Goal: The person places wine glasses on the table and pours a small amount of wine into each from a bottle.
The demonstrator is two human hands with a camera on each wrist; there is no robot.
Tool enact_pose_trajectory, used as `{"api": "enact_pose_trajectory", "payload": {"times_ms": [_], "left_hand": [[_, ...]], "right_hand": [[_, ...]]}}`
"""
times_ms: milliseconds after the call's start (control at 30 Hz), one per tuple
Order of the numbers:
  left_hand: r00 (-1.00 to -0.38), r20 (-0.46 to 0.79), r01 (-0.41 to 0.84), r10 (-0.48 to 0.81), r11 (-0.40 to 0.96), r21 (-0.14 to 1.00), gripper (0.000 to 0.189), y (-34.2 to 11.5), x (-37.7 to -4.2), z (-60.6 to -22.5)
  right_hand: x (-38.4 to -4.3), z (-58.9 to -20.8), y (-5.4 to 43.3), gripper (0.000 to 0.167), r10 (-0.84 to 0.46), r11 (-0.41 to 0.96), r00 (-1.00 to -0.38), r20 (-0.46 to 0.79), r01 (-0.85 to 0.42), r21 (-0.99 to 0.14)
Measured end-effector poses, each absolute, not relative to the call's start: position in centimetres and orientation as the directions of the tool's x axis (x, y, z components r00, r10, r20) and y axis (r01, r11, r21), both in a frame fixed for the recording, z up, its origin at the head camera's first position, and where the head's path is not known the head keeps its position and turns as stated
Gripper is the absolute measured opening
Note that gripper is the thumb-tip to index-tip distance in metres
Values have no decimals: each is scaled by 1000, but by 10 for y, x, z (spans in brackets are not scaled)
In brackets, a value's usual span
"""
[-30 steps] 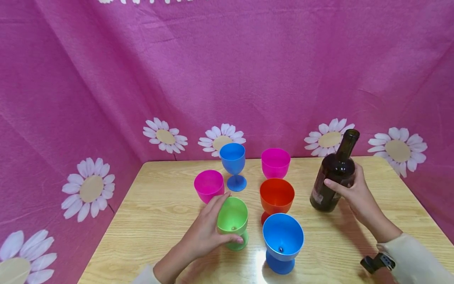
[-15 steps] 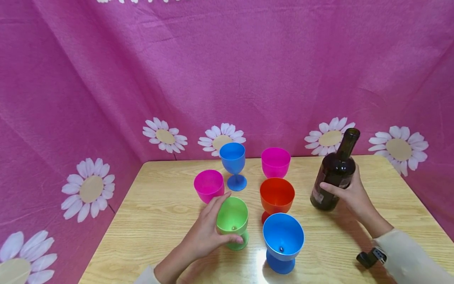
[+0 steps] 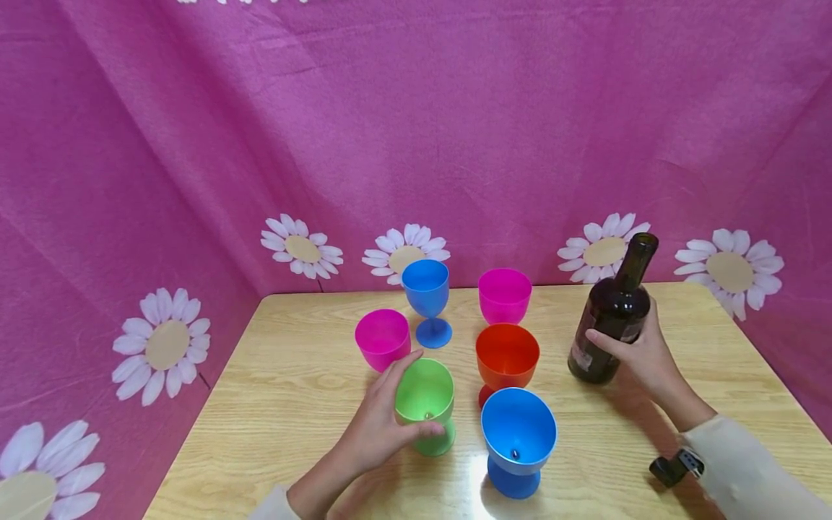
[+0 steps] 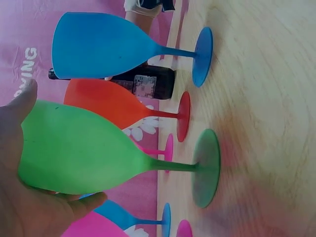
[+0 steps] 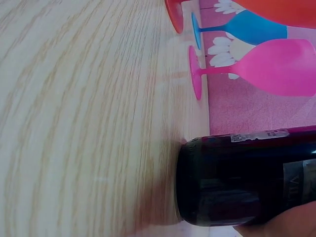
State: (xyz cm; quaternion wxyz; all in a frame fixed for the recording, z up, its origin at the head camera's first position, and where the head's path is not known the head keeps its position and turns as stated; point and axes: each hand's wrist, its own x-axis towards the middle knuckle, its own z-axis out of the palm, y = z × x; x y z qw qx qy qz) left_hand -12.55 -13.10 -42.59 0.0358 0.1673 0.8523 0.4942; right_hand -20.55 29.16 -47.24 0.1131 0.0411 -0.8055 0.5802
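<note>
My left hand (image 3: 377, 430) holds a green plastic goblet (image 3: 425, 386) by its bowl, thumb on the near side and fingers round the far side. In the left wrist view the green goblet (image 4: 84, 148) stands with its foot at the tabletop. At the right, my right hand (image 3: 640, 361) grips a dark wine bottle (image 3: 614, 310) round its labelled body. The bottle is uncapped and leans slightly in the head view. Its base shows close at the table in the right wrist view, where little of the hand (image 5: 286, 222) appears.
Just right of the green goblet stands a blue goblet (image 3: 518, 433), with a red goblet (image 3: 507, 357) behind it. Farther back are two pink goblets, one left (image 3: 383, 339) and one right (image 3: 505, 297), and another blue goblet (image 3: 426, 289). A pink flowered cloth (image 3: 416, 130) hangs behind the table.
My right thumb has shifted slightly left across the bottle, and the right forearm and sleeve have moved a little left. The left hand and the goblets look nearly unchanged.
</note>
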Motion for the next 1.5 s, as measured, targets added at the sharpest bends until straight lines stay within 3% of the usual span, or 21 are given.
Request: {"api": "enact_pose_trajectory", "payload": {"times_ms": [500,700,933,1500], "left_hand": [[-963,52,154,263,386,910,88,-127,-127,-425],[-965,49,140,256,353,925,87,-127,-127,-427],[-962,64,157,267,343,926,87,-127,-127,-430],[-960,64,163,273,354,921,86,-127,-127,-429]], "right_hand": [[-205,-457,285,95,61,361,-969,239,-202,-911],[-198,-445,280,102,43,410,-962,271,-231,-883],[-183,-436,270,107,-45,445,-933,358,-340,-829],[-157,-412,251,110,-190,604,-899,394,-423,-675]]}}
